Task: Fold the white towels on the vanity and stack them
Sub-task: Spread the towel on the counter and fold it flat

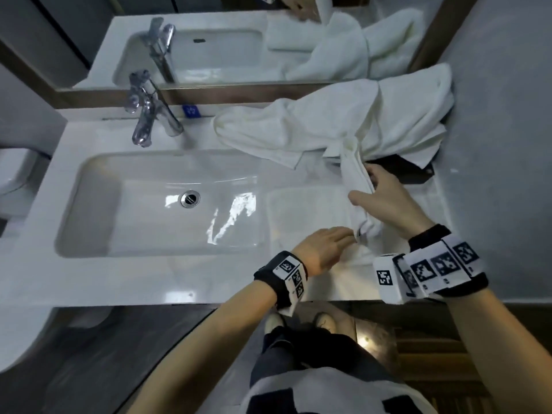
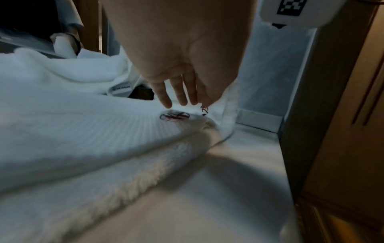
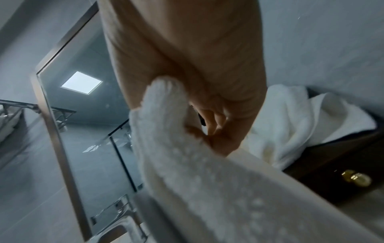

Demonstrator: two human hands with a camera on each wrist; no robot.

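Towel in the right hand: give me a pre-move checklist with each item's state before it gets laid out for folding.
1. Right hand grips the towel: ok.
2. Left hand touches its near corner with straight fingers, no grip: not ok.
3. Towel free of the pile: not ok, upper end among it.
4. Folded towel lies flat on the vanity: ok.
5. Edges aligned: cannot tell.
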